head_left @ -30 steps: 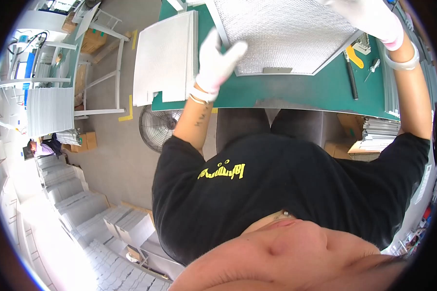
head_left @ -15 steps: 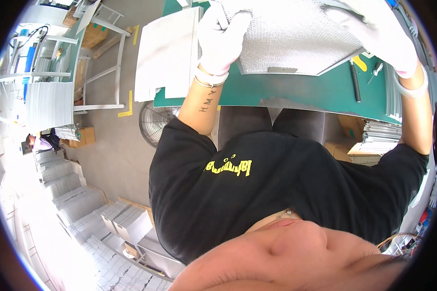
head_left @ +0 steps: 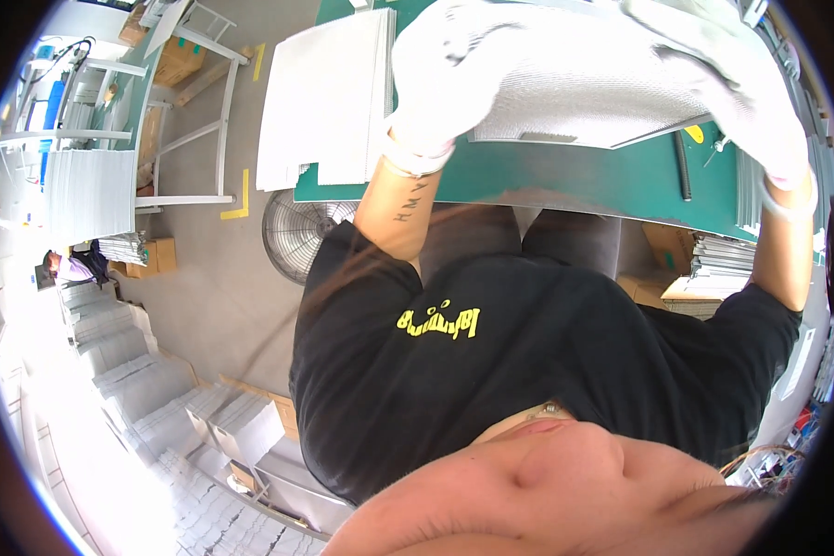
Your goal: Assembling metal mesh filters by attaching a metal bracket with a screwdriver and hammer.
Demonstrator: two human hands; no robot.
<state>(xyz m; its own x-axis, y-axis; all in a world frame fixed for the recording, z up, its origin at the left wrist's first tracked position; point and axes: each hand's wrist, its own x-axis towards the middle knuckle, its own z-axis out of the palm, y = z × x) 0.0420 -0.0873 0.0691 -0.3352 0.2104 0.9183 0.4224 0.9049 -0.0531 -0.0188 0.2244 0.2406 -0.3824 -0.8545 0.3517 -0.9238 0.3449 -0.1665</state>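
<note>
A silver mesh panel (head_left: 588,107) with a thin metal frame lies over the green table (head_left: 528,176) in front of me. My left hand (head_left: 454,79), in a white glove, is over the panel's left part. Across its right part reaches my right hand (head_left: 727,88), gloved in white too. Motion and glare smear the fingers of both, so their grip does not show. The panel's far edge is hidden by the gloves and the picture's top. Left of my left hand lies a stack of white panels (head_left: 329,93).
Right of the panel lie a black-handled tool (head_left: 682,167), a yellow tool (head_left: 695,133) and a small screwdriver (head_left: 720,145). Upright panels (head_left: 749,190) line the table's right end. A round fan (head_left: 296,236) stands on the floor at left. Stacked panels (head_left: 130,375) fill the lower left.
My left hand has moved right and nearer over the panel, now covering more of it. My right hand has shifted slightly nearer. The panel's near edge sits slightly lower and farther right.
</note>
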